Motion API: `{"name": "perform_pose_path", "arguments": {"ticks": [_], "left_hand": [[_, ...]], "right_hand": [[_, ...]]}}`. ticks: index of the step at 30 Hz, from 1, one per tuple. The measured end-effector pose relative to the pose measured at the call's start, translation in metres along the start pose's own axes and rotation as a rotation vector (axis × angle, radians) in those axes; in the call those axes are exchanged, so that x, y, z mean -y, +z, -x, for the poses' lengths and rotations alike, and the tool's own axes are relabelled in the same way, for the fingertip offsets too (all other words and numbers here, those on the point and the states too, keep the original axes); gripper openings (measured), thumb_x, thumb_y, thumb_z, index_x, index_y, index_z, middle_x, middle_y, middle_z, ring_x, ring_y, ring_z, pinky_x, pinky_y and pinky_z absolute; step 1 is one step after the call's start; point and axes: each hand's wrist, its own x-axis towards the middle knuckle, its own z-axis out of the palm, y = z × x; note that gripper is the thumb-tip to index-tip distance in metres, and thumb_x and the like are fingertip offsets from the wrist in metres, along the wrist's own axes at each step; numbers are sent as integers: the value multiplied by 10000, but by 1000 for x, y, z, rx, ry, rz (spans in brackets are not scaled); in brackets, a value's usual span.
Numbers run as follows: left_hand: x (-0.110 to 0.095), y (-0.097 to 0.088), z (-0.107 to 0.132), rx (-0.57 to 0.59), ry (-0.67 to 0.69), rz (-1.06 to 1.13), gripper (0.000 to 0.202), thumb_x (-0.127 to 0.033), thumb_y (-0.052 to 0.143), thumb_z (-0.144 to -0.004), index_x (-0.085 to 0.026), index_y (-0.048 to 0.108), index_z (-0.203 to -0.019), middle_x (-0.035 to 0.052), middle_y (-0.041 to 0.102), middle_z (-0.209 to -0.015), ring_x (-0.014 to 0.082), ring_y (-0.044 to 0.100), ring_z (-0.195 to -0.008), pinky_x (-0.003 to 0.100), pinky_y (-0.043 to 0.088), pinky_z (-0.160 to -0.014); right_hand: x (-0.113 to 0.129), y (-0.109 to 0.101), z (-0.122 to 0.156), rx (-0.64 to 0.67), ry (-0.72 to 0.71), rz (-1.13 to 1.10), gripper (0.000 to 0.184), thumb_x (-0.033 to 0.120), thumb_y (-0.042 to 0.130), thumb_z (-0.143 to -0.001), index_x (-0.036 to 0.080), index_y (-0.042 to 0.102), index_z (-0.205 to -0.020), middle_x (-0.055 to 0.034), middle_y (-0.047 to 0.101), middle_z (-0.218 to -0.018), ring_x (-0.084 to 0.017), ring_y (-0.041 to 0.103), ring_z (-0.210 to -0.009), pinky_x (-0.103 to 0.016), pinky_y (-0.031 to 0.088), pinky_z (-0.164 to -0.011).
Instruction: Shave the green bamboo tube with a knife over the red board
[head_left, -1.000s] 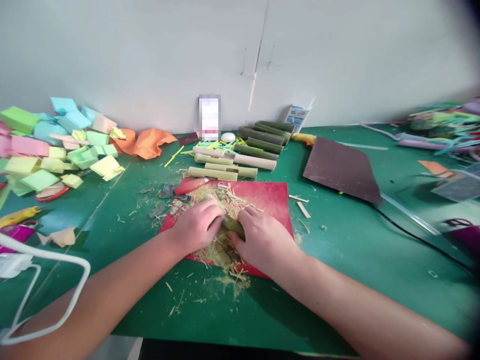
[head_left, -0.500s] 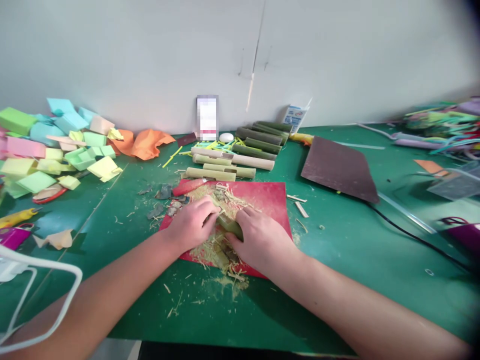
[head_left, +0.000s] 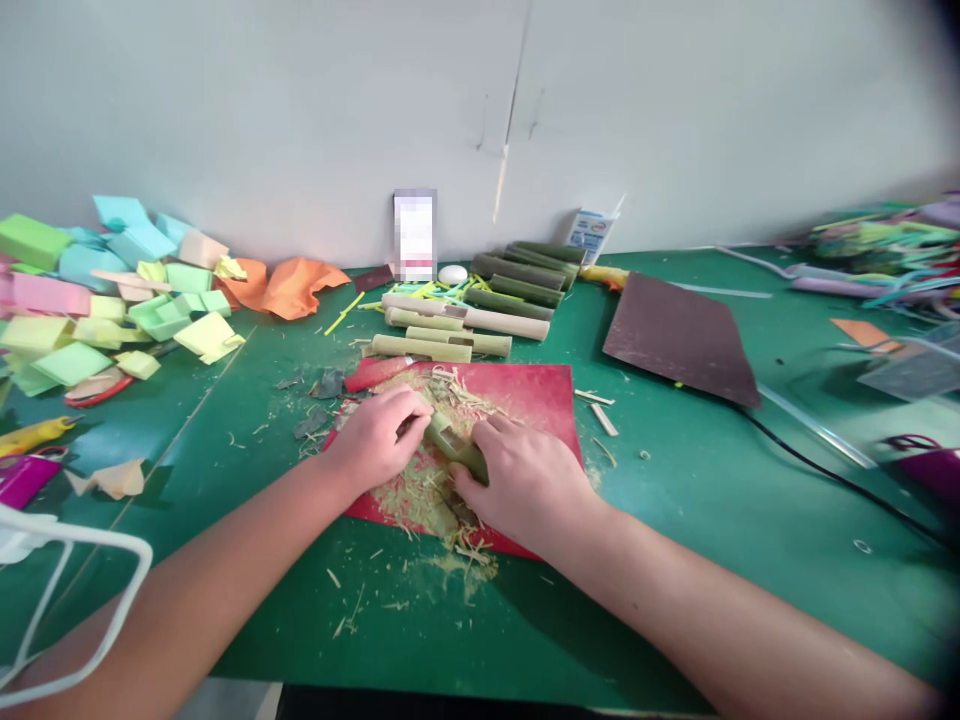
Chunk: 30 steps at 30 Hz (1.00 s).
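A short green bamboo piece [head_left: 454, 448] lies on a red mat [head_left: 536, 395] amid pale shavings [head_left: 420, 490]. My right hand [head_left: 525, 480] is closed over its near end and presses it down. My left hand [head_left: 379, 435] is curled with its fingertips at the piece's far left end; what they grip is hidden. A red-handled tool [head_left: 379, 372] lies at the mat's back left corner.
Cut bamboo tubes [head_left: 457, 325] and darker green ones [head_left: 525, 275] lie behind the mat. A heap of coloured paper [head_left: 112, 295] sits at the left, a brown sheet [head_left: 679, 340] to the right, a black cable [head_left: 832, 475] beyond it, white cable [head_left: 67, 560] near left.
My left hand has slid a little to the left and back along the bamboo piece, baring more of its top. My right hand has kept its hold.
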Motion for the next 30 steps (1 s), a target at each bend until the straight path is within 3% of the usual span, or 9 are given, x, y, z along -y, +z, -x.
{"name": "perform_pose_path", "arguments": {"ticks": [3, 9, 14, 19, 23, 27, 30], "left_hand": [[4, -1, -1, 1, 12, -12, 89, -159, 480, -867, -151, 558, -823, 41, 575, -800, 145, 552, -761, 281, 454, -719], [9, -2, -7, -119, 0, -72, 134, -157, 485, -859, -151, 541, -738, 25, 546, -726, 136, 539, -700, 274, 445, -671], [-2, 2, -5, 7, 38, -14, 153, -156, 466, -868, -154, 518, -724, 23, 527, -721, 125, 503, -667, 255, 416, -628], [2, -1, -4, -117, 1, -83, 202, -154, 474, -859, -157, 478, -657, 1, 470, -649, 117, 456, -612, 255, 388, -603], [0, -1, -3, -23, 22, -44, 145, -136, 481, -847, -153, 508, -706, 11, 502, -688, 118, 477, -638, 247, 392, -603], [1, -1, -1, -109, -10, -82, 195, -146, 485, -850, -155, 481, -655, -2, 465, -646, 111, 451, -606, 247, 382, -593], [-2, 1, 1, -57, -1, -57, 143, -141, 493, -847, -152, 506, -705, 6, 493, -684, 112, 470, -629, 245, 387, -599]], "right_hand": [[-1, 0, 0, 2, 7, -11, 188, 365, 498, -803, 189, 556, -772, -38, 611, -802, -184, 593, -705, -297, 369, -571], [-2, -1, -2, -38, 19, -20, 145, 326, 555, -784, 181, 557, -783, -39, 600, -822, -183, 586, -764, -284, 382, -610], [-2, 0, -3, -17, -3, -47, 115, 295, 566, -780, 181, 549, -786, -46, 592, -833, -181, 579, -775, -282, 394, -633], [-2, 2, -4, -22, -4, -64, 128, 310, 567, -779, 185, 540, -783, -50, 586, -830, -186, 571, -776, -288, 400, -636], [0, 2, -5, -9, -5, -53, 123, 294, 556, -783, 173, 554, -799, -55, 588, -839, -196, 574, -781, -295, 400, -622], [1, 1, -5, -6, -9, -51, 151, 313, 566, -783, 167, 555, -821, -60, 589, -855, -200, 576, -810, -294, 405, -639], [2, -1, -4, 14, 1, -36, 142, 308, 570, -787, 173, 552, -827, -59, 591, -859, -196, 580, -807, -288, 398, -622]]}}
